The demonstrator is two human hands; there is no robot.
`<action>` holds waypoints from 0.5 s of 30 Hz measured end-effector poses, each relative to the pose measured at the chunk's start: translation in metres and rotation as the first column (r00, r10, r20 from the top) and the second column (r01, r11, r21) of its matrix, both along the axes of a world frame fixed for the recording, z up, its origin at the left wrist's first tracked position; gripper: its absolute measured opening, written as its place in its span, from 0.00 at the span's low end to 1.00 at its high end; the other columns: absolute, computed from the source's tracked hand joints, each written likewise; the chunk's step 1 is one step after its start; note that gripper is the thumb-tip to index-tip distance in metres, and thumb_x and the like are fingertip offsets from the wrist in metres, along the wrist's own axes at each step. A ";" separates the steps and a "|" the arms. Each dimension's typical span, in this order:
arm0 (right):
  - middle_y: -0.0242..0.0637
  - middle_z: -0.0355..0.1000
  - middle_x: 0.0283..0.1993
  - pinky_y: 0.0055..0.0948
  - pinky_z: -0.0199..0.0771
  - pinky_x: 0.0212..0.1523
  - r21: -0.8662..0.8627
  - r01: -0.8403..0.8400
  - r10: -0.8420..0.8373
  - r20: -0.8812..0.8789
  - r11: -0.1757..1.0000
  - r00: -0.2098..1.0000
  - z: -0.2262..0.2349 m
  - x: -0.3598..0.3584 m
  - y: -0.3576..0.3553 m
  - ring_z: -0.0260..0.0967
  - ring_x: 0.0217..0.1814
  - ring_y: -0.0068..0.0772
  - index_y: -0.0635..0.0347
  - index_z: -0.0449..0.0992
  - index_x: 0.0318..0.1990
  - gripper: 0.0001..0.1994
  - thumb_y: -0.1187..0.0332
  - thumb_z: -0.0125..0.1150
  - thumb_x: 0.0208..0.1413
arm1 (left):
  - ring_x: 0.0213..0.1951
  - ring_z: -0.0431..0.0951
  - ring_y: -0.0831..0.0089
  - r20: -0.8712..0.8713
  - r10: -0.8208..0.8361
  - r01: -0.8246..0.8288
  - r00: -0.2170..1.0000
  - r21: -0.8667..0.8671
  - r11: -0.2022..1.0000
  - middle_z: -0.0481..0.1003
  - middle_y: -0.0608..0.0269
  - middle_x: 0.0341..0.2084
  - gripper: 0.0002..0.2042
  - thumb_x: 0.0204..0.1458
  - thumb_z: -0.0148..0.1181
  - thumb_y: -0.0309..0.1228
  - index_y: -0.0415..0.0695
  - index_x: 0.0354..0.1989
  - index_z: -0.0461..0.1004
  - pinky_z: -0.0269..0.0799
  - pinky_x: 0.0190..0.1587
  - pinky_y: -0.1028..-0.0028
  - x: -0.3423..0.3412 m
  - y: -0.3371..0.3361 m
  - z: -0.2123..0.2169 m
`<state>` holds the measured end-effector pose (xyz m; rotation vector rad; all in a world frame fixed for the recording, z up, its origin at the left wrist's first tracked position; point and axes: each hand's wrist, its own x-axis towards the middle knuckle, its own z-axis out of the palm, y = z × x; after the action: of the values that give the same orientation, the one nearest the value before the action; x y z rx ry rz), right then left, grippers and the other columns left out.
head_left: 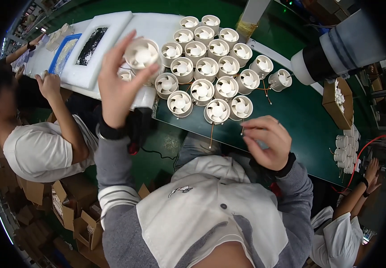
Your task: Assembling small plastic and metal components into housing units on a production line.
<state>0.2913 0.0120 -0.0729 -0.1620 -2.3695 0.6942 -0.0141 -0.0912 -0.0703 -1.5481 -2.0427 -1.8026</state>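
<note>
My left hand [120, 80] is raised at the left, with thumb and fingers around a round white fan [142, 54] in a cylindrical housing. That fan is held above the table's left end, its blades facing up. My right hand [269, 142] hovers over the table's near edge, thumb and fingers apart. Its fingertips are beside a thin wire [242, 129] coming from a fan [240, 107] in the near row. Left of that, another fan [217, 111] has an orange wire [211, 136] dangling over the edge. Several similar white fans [206, 68] stand close together on the green table.
White foam [117, 27] with a blue tray [63, 56] lies at the left, where a co-worker [45, 143] sits. A large pale cylinder [335, 44] juts in at upper right. A carton [339, 105] and stacked white housings [345, 152] are right, near another person's hands [371, 176].
</note>
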 end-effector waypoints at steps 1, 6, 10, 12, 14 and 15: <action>0.41 0.74 0.39 0.23 0.72 0.32 -0.020 0.134 -0.132 0.067 0.991 0.989 -0.009 0.015 0.007 0.72 0.36 0.30 0.65 0.75 0.37 0.11 0.80 0.64 0.44 | 0.52 0.73 0.66 -0.096 0.084 -0.094 0.992 -0.104 0.990 0.75 0.52 0.45 0.33 0.40 0.72 0.38 0.36 0.55 0.69 0.72 0.49 0.71 -0.026 0.009 0.006; 0.42 0.71 0.43 0.30 0.72 0.40 0.018 0.679 -0.677 0.109 0.734 0.728 -0.028 0.041 0.060 0.70 0.43 0.34 0.63 0.70 0.50 0.19 0.74 0.63 0.48 | 0.45 0.77 0.62 -0.373 0.052 -0.257 0.926 -0.523 0.812 0.77 0.49 0.43 0.36 0.41 0.70 0.43 0.40 0.59 0.66 0.73 0.45 0.68 -0.093 0.075 -0.003; 0.43 0.69 0.49 0.30 0.71 0.45 0.051 0.712 -0.714 0.062 0.700 0.698 -0.064 0.045 0.120 0.69 0.49 0.39 0.61 0.65 0.55 0.25 0.71 0.65 0.48 | 0.45 0.77 0.57 -0.447 -0.155 -0.246 0.881 -0.712 0.658 0.76 0.48 0.45 0.36 0.40 0.71 0.46 0.39 0.57 0.67 0.71 0.47 0.68 -0.137 0.116 -0.023; 0.43 0.69 0.51 0.31 0.71 0.47 0.014 0.627 -0.619 0.173 0.779 0.766 -0.069 0.038 0.141 0.69 0.52 0.41 0.62 0.65 0.55 0.26 0.70 0.67 0.47 | 0.45 0.76 0.56 -0.451 -0.245 -0.227 0.858 -0.761 0.608 0.76 0.48 0.45 0.36 0.40 0.71 0.46 0.39 0.57 0.67 0.71 0.48 0.68 -0.143 0.122 -0.035; 0.43 0.69 0.52 0.31 0.71 0.49 -0.014 0.576 -0.559 0.221 0.818 0.799 -0.068 0.039 0.143 0.68 0.53 0.42 0.63 0.65 0.55 0.27 0.69 0.67 0.47 | 0.44 0.77 0.57 -0.567 -0.169 -0.282 0.806 -0.620 0.732 0.76 0.50 0.45 0.35 0.41 0.70 0.46 0.39 0.56 0.67 0.71 0.47 0.67 -0.148 0.119 -0.039; 0.44 0.69 0.53 0.32 0.71 0.49 -0.013 0.573 -0.553 0.249 0.819 0.795 -0.062 0.043 0.137 0.69 0.53 0.42 0.63 0.65 0.55 0.28 0.69 0.68 0.46 | 0.44 0.77 0.57 -0.618 -0.119 -0.311 0.777 -0.541 0.782 0.76 0.51 0.45 0.35 0.42 0.70 0.46 0.39 0.56 0.67 0.71 0.47 0.67 -0.151 0.114 -0.039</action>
<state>0.3344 0.1490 -0.1352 -1.0009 -2.3193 0.4989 -0.1651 0.0226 -0.1098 -1.7634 -2.3495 -0.3970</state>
